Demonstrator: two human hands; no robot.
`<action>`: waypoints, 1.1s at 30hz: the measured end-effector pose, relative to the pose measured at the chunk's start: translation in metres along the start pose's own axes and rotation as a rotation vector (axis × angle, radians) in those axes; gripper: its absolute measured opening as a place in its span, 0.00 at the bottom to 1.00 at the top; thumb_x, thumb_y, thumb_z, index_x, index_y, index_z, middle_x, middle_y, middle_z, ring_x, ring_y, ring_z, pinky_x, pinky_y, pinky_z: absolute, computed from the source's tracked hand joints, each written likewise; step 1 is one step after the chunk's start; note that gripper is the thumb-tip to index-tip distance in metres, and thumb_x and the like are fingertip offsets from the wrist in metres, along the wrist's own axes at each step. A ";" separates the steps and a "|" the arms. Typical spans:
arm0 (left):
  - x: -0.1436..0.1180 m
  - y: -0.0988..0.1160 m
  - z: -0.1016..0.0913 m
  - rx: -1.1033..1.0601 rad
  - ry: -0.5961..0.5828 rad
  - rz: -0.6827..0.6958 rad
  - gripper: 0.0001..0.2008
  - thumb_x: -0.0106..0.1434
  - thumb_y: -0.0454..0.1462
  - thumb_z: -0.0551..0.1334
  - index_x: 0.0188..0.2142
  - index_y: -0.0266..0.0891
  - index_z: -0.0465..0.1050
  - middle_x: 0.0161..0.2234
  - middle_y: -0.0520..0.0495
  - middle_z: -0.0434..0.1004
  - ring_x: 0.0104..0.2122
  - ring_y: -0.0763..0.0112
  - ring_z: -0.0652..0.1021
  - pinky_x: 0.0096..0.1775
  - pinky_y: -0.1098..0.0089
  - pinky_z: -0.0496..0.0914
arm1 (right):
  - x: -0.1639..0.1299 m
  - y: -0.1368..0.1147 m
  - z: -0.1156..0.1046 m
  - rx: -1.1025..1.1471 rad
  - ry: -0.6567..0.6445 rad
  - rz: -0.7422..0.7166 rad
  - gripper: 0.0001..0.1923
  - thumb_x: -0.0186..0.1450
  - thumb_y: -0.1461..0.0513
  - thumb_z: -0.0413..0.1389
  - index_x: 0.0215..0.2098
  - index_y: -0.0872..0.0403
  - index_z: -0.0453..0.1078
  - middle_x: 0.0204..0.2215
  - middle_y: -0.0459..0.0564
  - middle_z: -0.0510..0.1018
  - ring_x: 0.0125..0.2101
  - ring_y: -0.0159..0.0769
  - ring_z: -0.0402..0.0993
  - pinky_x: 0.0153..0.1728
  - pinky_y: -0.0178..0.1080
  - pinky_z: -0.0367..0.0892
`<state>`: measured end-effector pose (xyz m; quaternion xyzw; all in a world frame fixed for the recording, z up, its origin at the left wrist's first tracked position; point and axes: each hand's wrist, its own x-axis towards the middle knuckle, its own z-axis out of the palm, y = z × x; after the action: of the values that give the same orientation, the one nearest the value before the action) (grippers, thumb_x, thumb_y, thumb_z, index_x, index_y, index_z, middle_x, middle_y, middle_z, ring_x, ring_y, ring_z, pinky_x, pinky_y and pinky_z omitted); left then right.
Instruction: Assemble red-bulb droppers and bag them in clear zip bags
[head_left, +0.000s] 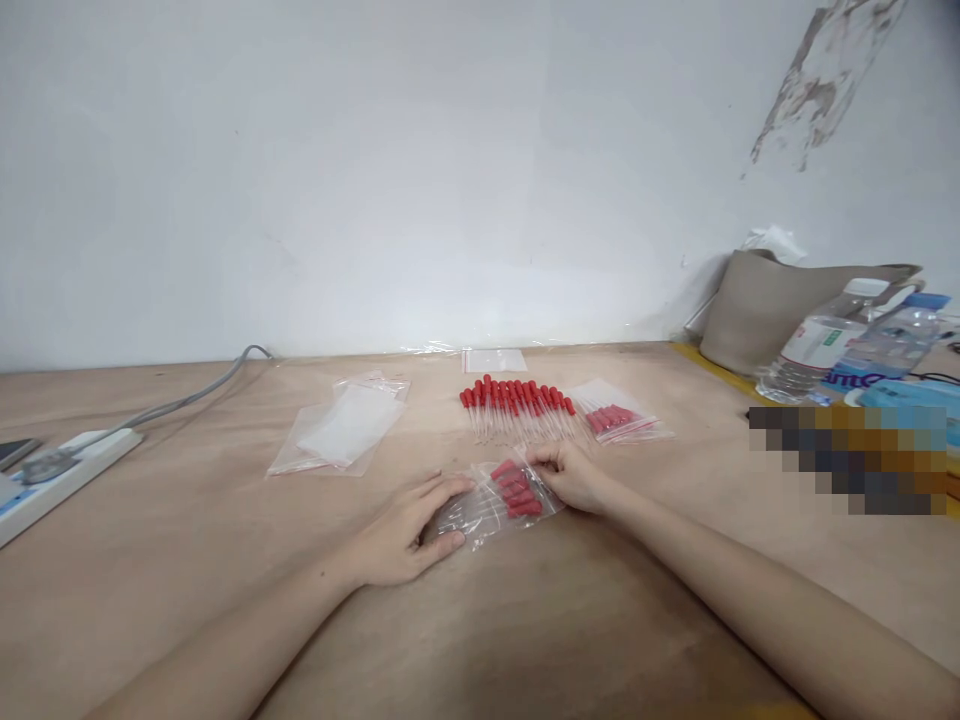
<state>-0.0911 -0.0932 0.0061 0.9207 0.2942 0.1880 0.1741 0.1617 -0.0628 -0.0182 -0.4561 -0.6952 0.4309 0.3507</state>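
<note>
A clear zip bag (472, 515) lies on the table in front of me with several red-bulbed droppers (517, 490) inside, their bulbs toward the right end. My right hand (568, 476) pinches the bag's right end between thumb and fingers. At the left end, my left hand (412, 530) rests on the table with thumb and fingers spread, the tips touching the bag's edges. Just beyond the hands is a row of loose droppers (517, 400) with red bulbs pointing away. To their right sits another zip bag (619, 415) containing droppers.
Flat zip bags (349, 425) are piled on the left, and one more bag (493, 360) lies by the wall. A white power strip (82, 470) with a grey cable stands far left. On the right are a grey-brown bin (765, 310) and water bottles (817, 345).
</note>
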 end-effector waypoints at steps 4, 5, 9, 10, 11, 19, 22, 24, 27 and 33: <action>0.001 0.000 0.000 0.006 -0.006 0.002 0.22 0.61 0.40 0.55 0.54 0.41 0.56 0.52 0.43 0.63 0.52 0.62 0.64 0.52 0.60 0.61 | -0.002 -0.009 -0.011 -0.161 -0.018 0.029 0.07 0.57 0.65 0.49 0.25 0.55 0.69 0.22 0.44 0.74 0.24 0.30 0.70 0.26 0.32 0.66; 0.001 0.000 0.000 0.006 -0.010 0.004 0.22 0.61 0.40 0.55 0.54 0.41 0.57 0.53 0.44 0.63 0.52 0.62 0.64 0.52 0.60 0.60 | -0.002 -0.010 -0.012 -0.126 0.004 0.117 0.07 0.58 0.65 0.48 0.26 0.55 0.67 0.18 0.43 0.72 0.19 0.28 0.68 0.21 0.30 0.64; 0.001 -0.001 0.002 0.000 -0.009 0.014 0.21 0.61 0.40 0.55 0.54 0.42 0.59 0.53 0.44 0.63 0.53 0.62 0.63 0.53 0.59 0.60 | 0.000 -0.010 -0.010 0.053 0.145 0.330 0.09 0.58 0.60 0.52 0.37 0.54 0.61 0.11 0.35 0.63 0.09 0.24 0.56 0.09 0.28 0.52; 0.000 -0.002 0.002 -0.002 -0.007 0.016 0.21 0.60 0.40 0.55 0.54 0.42 0.59 0.53 0.44 0.62 0.53 0.62 0.63 0.53 0.58 0.60 | 0.000 -0.011 -0.008 0.077 0.144 0.320 0.13 0.56 0.59 0.55 0.37 0.55 0.60 0.12 0.35 0.64 0.08 0.23 0.56 0.09 0.27 0.51; -0.001 -0.004 0.002 -0.003 -0.012 0.019 0.22 0.60 0.40 0.55 0.54 0.42 0.58 0.54 0.43 0.61 0.54 0.62 0.63 0.53 0.58 0.59 | -0.001 -0.011 -0.006 0.095 0.129 0.317 0.16 0.53 0.59 0.57 0.37 0.55 0.59 0.13 0.35 0.65 0.08 0.23 0.55 0.08 0.27 0.50; -0.001 -0.013 -0.009 0.224 0.055 -0.075 0.22 0.53 0.29 0.54 0.48 0.43 0.66 0.55 0.47 0.60 0.55 0.58 0.60 0.56 0.51 0.50 | -0.017 -0.027 0.015 0.254 -0.089 0.385 0.12 0.50 0.66 0.56 0.33 0.56 0.61 0.12 0.35 0.65 0.09 0.21 0.56 0.08 0.25 0.48; 0.002 0.005 0.002 0.228 0.169 -0.182 0.19 0.57 0.31 0.52 0.48 0.41 0.66 0.52 0.45 0.63 0.51 0.60 0.65 0.52 0.57 0.59 | -0.019 -0.032 0.028 0.202 -0.016 0.405 0.15 0.51 0.67 0.55 0.37 0.55 0.58 0.14 0.34 0.65 0.08 0.20 0.55 0.07 0.25 0.48; 0.002 0.021 0.012 0.227 0.149 -0.200 0.18 0.62 0.36 0.50 0.51 0.43 0.63 0.51 0.45 0.65 0.49 0.60 0.66 0.50 0.57 0.61 | -0.020 -0.033 0.034 0.199 -0.035 0.357 0.20 0.52 0.65 0.56 0.41 0.54 0.55 0.17 0.34 0.66 0.09 0.20 0.56 0.08 0.25 0.51; 0.000 0.039 0.022 0.285 0.082 -0.151 0.25 0.60 0.46 0.53 0.56 0.45 0.55 0.54 0.43 0.60 0.51 0.52 0.62 0.49 0.51 0.60 | -0.023 -0.032 0.032 0.286 -0.256 0.245 0.25 0.52 0.62 0.58 0.45 0.54 0.53 0.24 0.37 0.68 0.12 0.19 0.58 0.11 0.26 0.56; -0.003 0.038 0.008 0.408 -0.045 -0.053 0.23 0.59 0.34 0.53 0.54 0.46 0.58 0.54 0.46 0.60 0.51 0.56 0.62 0.50 0.55 0.59 | -0.020 -0.015 0.010 0.219 -0.146 0.244 0.26 0.56 0.60 0.55 0.49 0.55 0.48 0.21 0.37 0.67 0.10 0.20 0.55 0.10 0.26 0.50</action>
<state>-0.0712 -0.1254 0.0144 0.9328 0.3465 0.0993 -0.0043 0.1544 -0.0876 -0.0103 -0.4638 -0.6069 0.5755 0.2920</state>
